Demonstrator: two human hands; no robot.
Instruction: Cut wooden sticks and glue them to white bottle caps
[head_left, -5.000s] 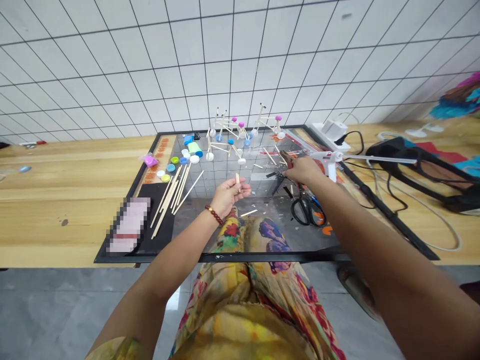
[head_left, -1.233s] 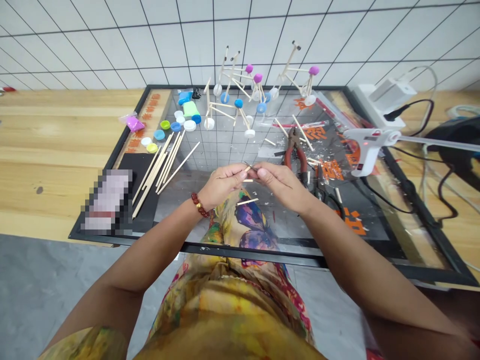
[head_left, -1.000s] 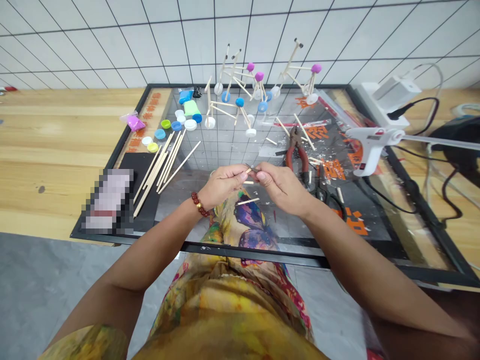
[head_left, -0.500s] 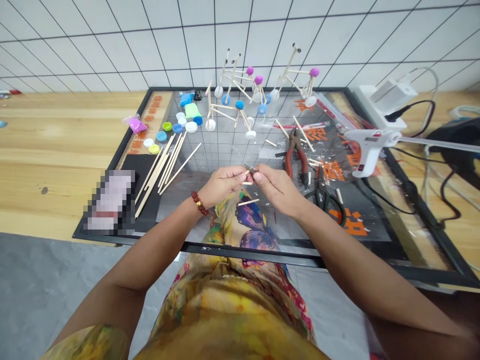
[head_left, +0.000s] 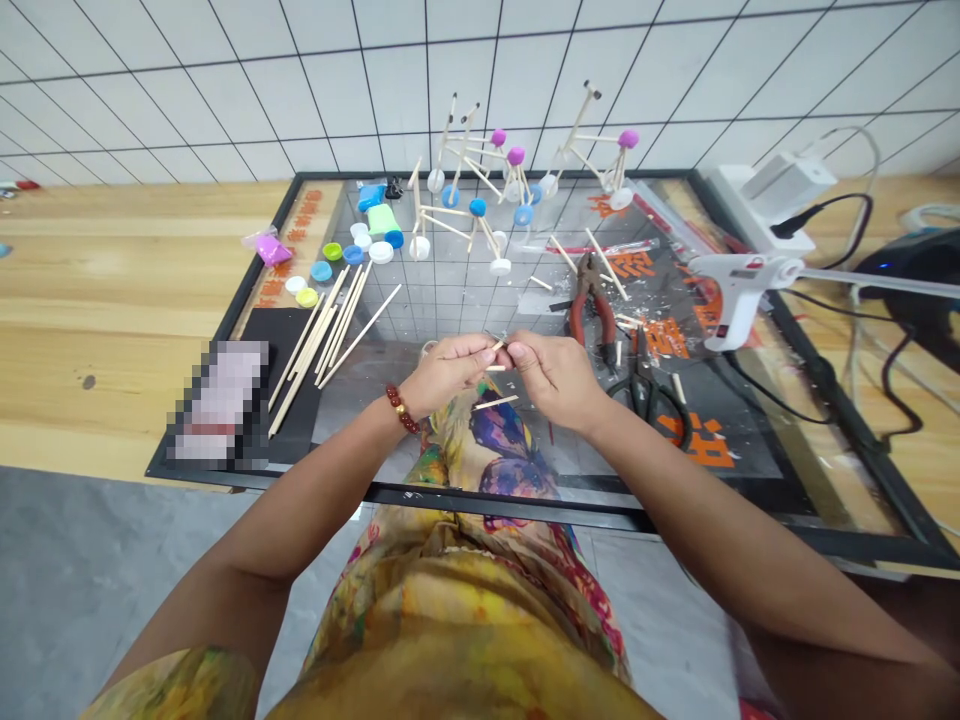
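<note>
Above the middle of the glass top, my left hand (head_left: pixel 454 370) pinches a short wooden stick (head_left: pixel 498 345) between thumb and fingers. My right hand (head_left: pixel 555 375) is closed at the stick's other side, fingertips meeting those of the left. A thin greyish sliver, perhaps a blade, shows between the hands; the right fingers hide most of what they grip. Just below lies a cut stick piece (head_left: pixel 496 403), and another short piece sits under the fingertips. Red-handled pliers (head_left: pixel 591 310) and black-handled pliers (head_left: pixel 643 385) lie to the right of my right hand.
Long wooden sticks (head_left: pixel 330 330) lie at left beside clay tubs and bottle caps (head_left: pixel 352 254). Stick models with cap wheels, like this blue-topped one (head_left: pixel 478 208), stand at the back. A white glue gun (head_left: pixel 742 295), its cables and a power strip (head_left: pixel 772 220) occupy the right.
My right hand has turned slightly and its fingers have curled in, covering more of the dark sliver. My left hand stays nearly in place with the stick.
</note>
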